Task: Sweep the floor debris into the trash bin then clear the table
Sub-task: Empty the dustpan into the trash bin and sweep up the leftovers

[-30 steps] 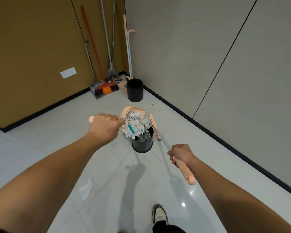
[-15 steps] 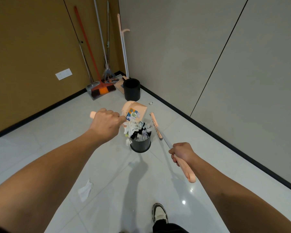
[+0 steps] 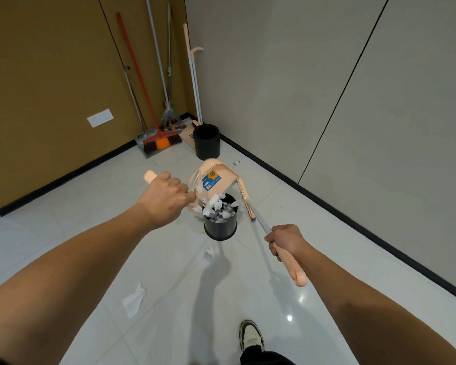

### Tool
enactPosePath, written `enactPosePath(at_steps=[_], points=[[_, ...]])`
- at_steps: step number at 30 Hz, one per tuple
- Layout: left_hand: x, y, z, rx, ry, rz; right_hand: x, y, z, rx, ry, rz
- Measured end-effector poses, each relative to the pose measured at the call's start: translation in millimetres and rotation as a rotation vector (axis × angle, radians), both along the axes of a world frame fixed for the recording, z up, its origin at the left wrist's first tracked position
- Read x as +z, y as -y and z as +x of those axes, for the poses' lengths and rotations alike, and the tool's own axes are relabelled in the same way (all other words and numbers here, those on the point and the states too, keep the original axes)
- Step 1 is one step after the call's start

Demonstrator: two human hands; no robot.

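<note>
The pink dustpan (image 3: 212, 177) is being tipped steeply above the near black trash bin (image 3: 221, 221), its open mouth facing down into the bin so the white paper scraps (image 3: 217, 206) are sliding out under their own weight; many are already lying heaped at the rim. Its long axis, counted with the handle, is running from the pink grip end at the left of the fist across to the pan at the right, roughly level and pointing toward the bin. The left hand (image 3: 166, 196) is gripping that handle in a closed fist, fingers wrapped fully round it, which seems to be what is turning the pan over.

The right hand (image 3: 284, 241) is holding the pink broom (image 3: 250, 206) by its handle, fingers curled tight round the grip, with the brush head lying just beside the bin's right rim and the shaft angling back down toward the wrist. Judging by that, the broom is being kept aside, ready to guide stragglers.

Some pieces are missing the target: a small scrap (image 3: 209, 252) is lying on the floor near the bin and a larger crumpled tissue (image 3: 134, 301) farther toward the camera. A second black bin (image 3: 206, 142) is standing in the corner by leaning brooms.
</note>
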State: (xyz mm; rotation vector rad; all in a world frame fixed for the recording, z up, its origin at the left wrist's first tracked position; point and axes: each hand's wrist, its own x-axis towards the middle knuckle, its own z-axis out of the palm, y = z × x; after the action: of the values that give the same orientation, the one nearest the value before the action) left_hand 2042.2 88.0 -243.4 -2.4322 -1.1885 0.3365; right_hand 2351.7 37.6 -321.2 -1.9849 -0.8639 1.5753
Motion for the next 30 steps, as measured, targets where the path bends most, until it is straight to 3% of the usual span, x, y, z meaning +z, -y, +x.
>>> enactPosePath(at_steps=[20,24,30], points=[[5,-9,-35,0.047,0.049,0.028,2,-19,-33,-0.005,0.035,0.004],[3,-8,-44,-0.062,0.023,-0.007,3,-23,-47,-0.007,0.037,0.017],[2,-15,-73,0.046,0.134,0.049,6,-25,-65,-0.005,0.059,0.029]])
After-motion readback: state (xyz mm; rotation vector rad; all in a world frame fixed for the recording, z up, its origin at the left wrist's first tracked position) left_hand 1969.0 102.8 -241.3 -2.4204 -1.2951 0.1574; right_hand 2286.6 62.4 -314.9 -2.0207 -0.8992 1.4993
